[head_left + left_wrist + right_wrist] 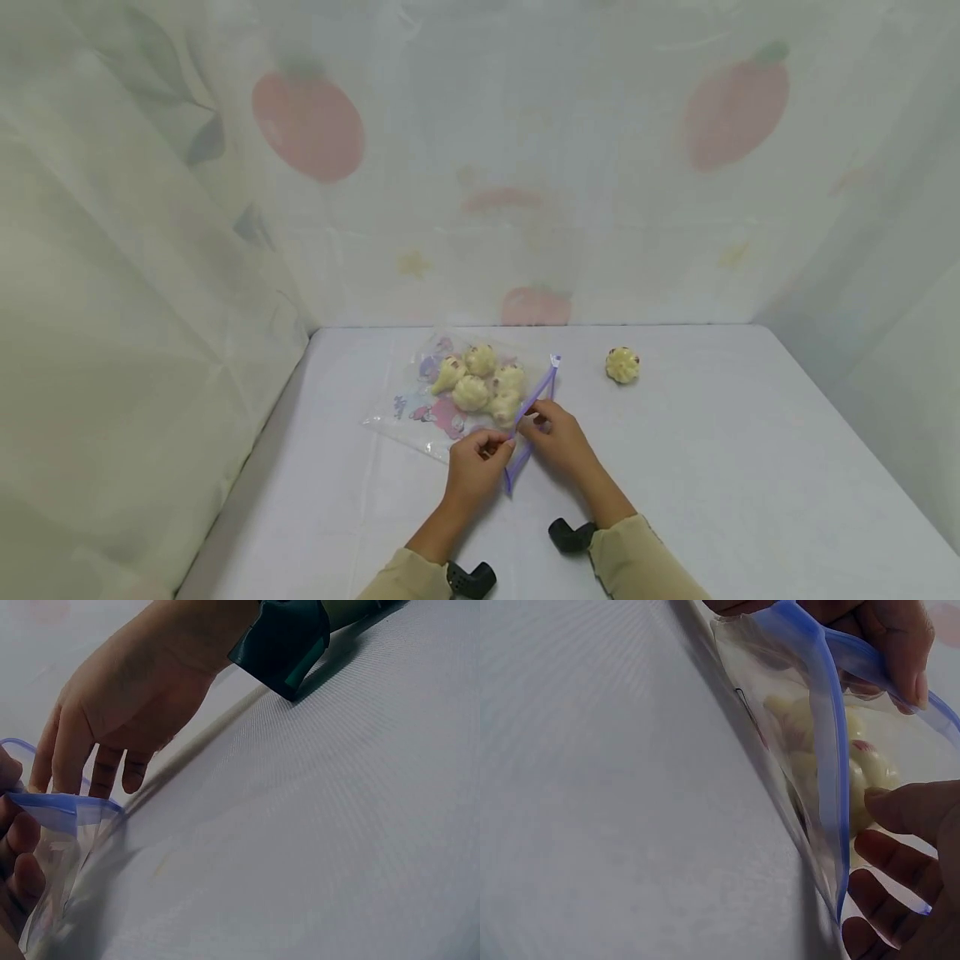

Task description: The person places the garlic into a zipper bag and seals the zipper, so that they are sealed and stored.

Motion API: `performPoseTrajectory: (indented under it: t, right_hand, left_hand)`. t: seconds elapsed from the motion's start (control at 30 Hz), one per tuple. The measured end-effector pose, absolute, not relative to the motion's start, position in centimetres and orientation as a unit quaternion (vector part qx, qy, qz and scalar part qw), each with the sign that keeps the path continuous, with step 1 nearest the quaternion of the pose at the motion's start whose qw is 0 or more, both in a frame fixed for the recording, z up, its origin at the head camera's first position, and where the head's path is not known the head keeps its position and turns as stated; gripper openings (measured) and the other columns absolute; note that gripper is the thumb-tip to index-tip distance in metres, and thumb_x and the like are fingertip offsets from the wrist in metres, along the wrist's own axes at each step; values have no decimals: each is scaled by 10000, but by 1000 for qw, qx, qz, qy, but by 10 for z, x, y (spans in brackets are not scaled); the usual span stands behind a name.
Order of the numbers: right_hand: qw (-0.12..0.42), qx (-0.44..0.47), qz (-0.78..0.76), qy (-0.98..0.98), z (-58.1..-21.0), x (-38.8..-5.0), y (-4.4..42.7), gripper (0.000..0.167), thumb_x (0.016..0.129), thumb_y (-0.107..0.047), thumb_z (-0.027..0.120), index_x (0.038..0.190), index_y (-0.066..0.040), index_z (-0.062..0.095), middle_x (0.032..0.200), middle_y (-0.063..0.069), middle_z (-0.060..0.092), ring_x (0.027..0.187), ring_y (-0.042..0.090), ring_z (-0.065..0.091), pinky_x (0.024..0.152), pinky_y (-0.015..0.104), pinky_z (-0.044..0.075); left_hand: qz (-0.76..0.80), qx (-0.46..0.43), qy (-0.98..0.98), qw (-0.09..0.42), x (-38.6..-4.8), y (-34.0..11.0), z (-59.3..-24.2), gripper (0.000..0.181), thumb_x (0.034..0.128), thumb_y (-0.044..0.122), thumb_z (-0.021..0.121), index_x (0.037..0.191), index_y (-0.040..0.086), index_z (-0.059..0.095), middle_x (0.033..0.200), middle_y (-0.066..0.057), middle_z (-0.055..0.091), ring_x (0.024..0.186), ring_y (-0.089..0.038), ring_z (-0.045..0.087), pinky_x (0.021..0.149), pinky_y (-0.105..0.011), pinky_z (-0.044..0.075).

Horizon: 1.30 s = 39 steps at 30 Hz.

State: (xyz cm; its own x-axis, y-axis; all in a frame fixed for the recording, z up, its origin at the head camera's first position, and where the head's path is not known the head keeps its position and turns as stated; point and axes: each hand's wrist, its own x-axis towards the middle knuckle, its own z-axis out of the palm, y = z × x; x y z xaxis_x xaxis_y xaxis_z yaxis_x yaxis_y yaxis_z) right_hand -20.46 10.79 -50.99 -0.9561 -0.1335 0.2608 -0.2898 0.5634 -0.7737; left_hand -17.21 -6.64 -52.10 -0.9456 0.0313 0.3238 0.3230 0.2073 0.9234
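Nearby, two beige sleeves (pixel 637 554) and two black wrist units (pixel 572 536) lie at the lower edge of the head view, with bare hands reaching forward from them over the white bench (pixel 712 467). The left hand (pixel 476 471) pinches the purple-blue zip strip (pixel 832 772) between thumb and fingers, while the right hand (pixel 558 437) is at the bag's mouth with its fingers parted and loosely bent, touching the edge, with no pinch showing between thumb and forefinger. Between them the mouth gapes, the two sides of the strip standing apart, so the closing edge looks unsealed. Beyond the strip, the clear printed zip bag (pixel 408 421) lies flat on the bench, toward the left, and holds several pale yellow lobed pieces (pixel 471 393); they crowd together, so an exact count is hard to give. Farther back, to the right and well apart from the bag, a lone lobed piece (pixel 622 365) sits on the bench. Judging by this layout, the bagging looks mostly done, with this one outlying piece and the unsealed mouth apparently left. Behind everything hangs a strawberry-printed curtain (pixel 637 208).
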Motion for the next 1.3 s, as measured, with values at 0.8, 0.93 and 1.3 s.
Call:
performPoseTrajectory:
  t: [0.8, 0.93, 1.3]
  right_hand:
    - [89, 38, 236, -967, -468, -270, 229, 509, 920, -236, 642, 1390, -80, 526, 1526, 215, 359, 1394, 503, 254, 1029, 726, 290]
    - [15, 29, 223, -974, -480, -273, 240, 576, 941, -276, 623, 1460, -103, 443, 1589, 219, 222, 1430, 524, 141, 1059, 739, 229]
    - [19, -43, 210, -976, -482, -273, 243, 567, 880, -182, 690, 1413, -116, 509, 1504, 225, 240, 1319, 546, 251, 892, 687, 418]
  left_hand:
    - [-605, -98, -781, 118, -166, -54, -496, 88, 841, 55, 750, 834, -29, 725, 742, -93, 689, 649, -69, 573, 589, -191, 484]
    - [-609, -102, -779, 109, -162, -54, -488, 72, 844, 44, 738, 835, -25, 723, 745, -93, 688, 656, -43, 567, 593, -196, 492]
    - [-607, -107, -777, 129, -165, -53, -494, 56, 824, 32, 751, 818, -17, 724, 723, -78, 690, 646, -20, 566, 577, -192, 489]
